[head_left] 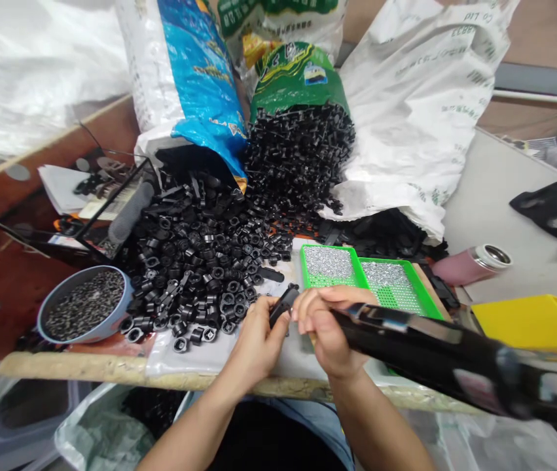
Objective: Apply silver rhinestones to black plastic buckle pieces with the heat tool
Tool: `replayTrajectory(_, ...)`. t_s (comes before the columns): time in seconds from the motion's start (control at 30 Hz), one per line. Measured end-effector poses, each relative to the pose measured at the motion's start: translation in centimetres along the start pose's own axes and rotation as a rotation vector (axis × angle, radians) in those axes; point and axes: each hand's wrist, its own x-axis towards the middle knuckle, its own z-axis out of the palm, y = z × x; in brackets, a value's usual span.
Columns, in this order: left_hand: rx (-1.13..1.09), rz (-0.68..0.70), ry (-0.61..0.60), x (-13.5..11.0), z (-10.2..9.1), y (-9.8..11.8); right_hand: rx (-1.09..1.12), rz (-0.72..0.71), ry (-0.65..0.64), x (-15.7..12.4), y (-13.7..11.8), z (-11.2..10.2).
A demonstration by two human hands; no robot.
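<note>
My left hand (260, 335) is closed around a small black plastic part (284, 305), which it holds tilted above the table's front edge. Close beside it, my right hand (330, 330) grips the front end of a long black electric screwdriver (420, 350). The driver's body slants down to the right, and its tip is hidden by my fingers near the black part. Just beyond my right hand lie two green perforated trays (302, 265) with small silvery pieces, probably screws. Loose black plastic fittings (216, 271) are heaped left of my hands.
A blue bowl (128, 307) of small dark pieces sits at the left near a wire basket (111, 229). Sacks (204, 78) spill black parts at the back. A pink flask (459, 267) and a yellow bin (528, 320) are at the right. A wooden rail (86, 364) edges the table.
</note>
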Motion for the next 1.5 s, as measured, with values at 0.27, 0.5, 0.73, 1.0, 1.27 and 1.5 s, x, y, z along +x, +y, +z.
replayTrajectory(0.27, -0.292, -0.128, -0.087, 0.6, 0.4, -0.2, 0.088, -0.132, 0.209, 2.2, -1.8, 0.3)
replayTrajectory(0.5, -0.252, -0.023, -0.068, -0.2, 0.9, 0.3, 0.132, -0.139, 0.116, 1.1, -0.1, 0.8)
replayTrajectory(0.73, 0.109, 0.068, 0.062, -1.2, 1.3, 0.7, 0.115, -0.119, 0.068, 0.5, 0.2, 0.8)
replayTrajectory(1.0, 0.467, 0.152, 0.038, 0.4, 0.6, 0.1, 0.110, -0.116, 0.218, 1.8, -0.7, -0.2)
replayTrajectory(1.27, 0.483, 0.287, 0.086, 0.5, -0.3, -0.5, -0.320, -0.087, 0.850, 3.7, 0.5, -10.8)
replayTrajectory(1.5, -0.308, -0.131, 0.072, 1.2, -1.7, -1.2, -0.922, -0.573, 0.852, 0.3, -0.6, -12.7)
